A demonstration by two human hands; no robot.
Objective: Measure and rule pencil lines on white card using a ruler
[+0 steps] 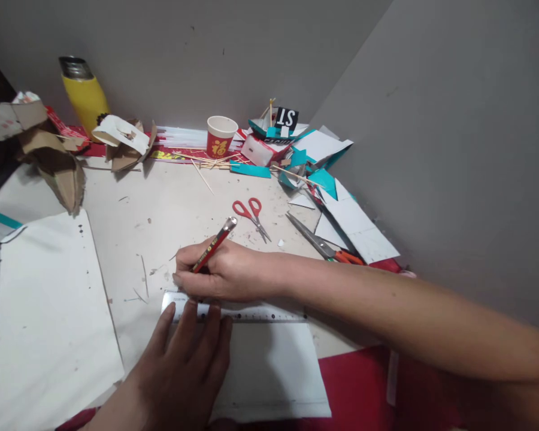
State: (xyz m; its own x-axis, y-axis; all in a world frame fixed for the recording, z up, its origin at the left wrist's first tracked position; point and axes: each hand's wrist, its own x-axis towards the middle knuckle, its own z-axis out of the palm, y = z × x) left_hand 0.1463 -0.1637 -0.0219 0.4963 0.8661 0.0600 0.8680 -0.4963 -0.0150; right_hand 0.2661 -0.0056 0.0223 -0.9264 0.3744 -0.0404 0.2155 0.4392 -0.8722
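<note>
My right hand (211, 269) is closed around a red and black pencil (213, 246), which slants up to the right; its writing tip is hidden behind the fingers. Just below it lies a clear ruler (269, 313) with dark markings, along the top edge of a white sheet (273, 371). My left hand (188, 353) lies with its fingers spread, the fingertips pressing on the ruler's left part. The left hand grips nothing. My right forearm reaches across from the right, above the ruler.
Small red-handled scissors (254, 218) and larger orange-handled scissors (323, 242) lie beyond my right arm. A red paper cup (221, 137), thin sticks (206, 163) and paper scraps (332, 179) stand along the back. A yellow bottle (84, 96) and cardboard pieces (56, 164) are back left; a large white sheet (56, 323) is left.
</note>
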